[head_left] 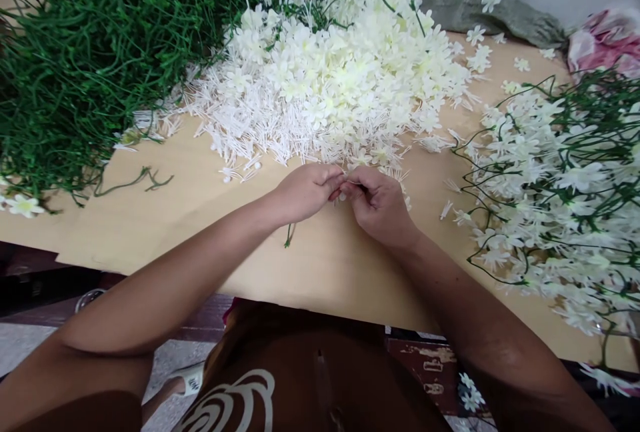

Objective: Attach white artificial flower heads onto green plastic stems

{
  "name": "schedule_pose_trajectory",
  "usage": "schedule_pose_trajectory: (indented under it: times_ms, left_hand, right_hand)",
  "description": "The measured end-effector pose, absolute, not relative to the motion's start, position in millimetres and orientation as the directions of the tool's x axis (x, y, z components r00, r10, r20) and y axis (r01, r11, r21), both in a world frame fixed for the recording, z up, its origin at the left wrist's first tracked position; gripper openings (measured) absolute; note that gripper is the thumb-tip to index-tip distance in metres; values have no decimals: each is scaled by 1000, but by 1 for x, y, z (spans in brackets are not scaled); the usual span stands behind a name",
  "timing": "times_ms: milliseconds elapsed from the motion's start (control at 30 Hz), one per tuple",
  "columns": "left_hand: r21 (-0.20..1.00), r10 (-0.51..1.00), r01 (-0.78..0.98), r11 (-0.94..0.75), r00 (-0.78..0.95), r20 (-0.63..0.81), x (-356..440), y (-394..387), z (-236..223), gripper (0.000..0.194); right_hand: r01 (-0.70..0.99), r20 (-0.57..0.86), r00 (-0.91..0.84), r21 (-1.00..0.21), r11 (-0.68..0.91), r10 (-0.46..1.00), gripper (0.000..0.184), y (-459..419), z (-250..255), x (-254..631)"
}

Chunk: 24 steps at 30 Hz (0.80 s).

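My left hand [309,192] and right hand [381,209] meet, both pinched closed. The left seems to hold the stem [288,237] poking out below it; what the right has, I can't tell. I judge this fine fitting, wanting a steady pinch next. Beyond, flowers [350,72] heap the counter [345,272].
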<state>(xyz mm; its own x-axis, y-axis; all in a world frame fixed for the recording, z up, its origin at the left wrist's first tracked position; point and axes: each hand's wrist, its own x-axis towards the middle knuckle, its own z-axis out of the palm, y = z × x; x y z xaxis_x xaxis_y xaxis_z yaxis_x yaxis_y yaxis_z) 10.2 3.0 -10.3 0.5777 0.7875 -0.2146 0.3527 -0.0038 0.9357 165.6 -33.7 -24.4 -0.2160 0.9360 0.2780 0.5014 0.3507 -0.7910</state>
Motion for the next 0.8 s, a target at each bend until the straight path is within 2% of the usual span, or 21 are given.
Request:
schedule_pose_trajectory:
  times_ms: [100,233,367,533,700,800]
  left_hand:
    - [962,779,274,8,601,-178,8,6,-8,34]
    - [979,788,203,-27,607,-104,0,12,2,37]
    - [989,900,136,-60,437,-5,-13,18,16,30]
    - [982,957,163,-100,284,50,-24,26,17,13]
    - [992,972,-47,-118,201,125,-31,33,12,24]
    - [988,974,-91,-127,175,141,-32,35,15,24]
  right_hand:
    - [456,230,-185,-841,291,955,25,-31,-22,165]
    - [356,234,-107,-898,257,966,33,-30,-13,169]
    - [300,206,39,-936,186,978,41,-28,-3,179]
    - [294,247,152,-936,195,957,38,-27,3,189]
    - [302,232,86,-933,196,969,40,-30,4,186]
    - [293,187,-14,-938,182,982,44,-31,4,184]
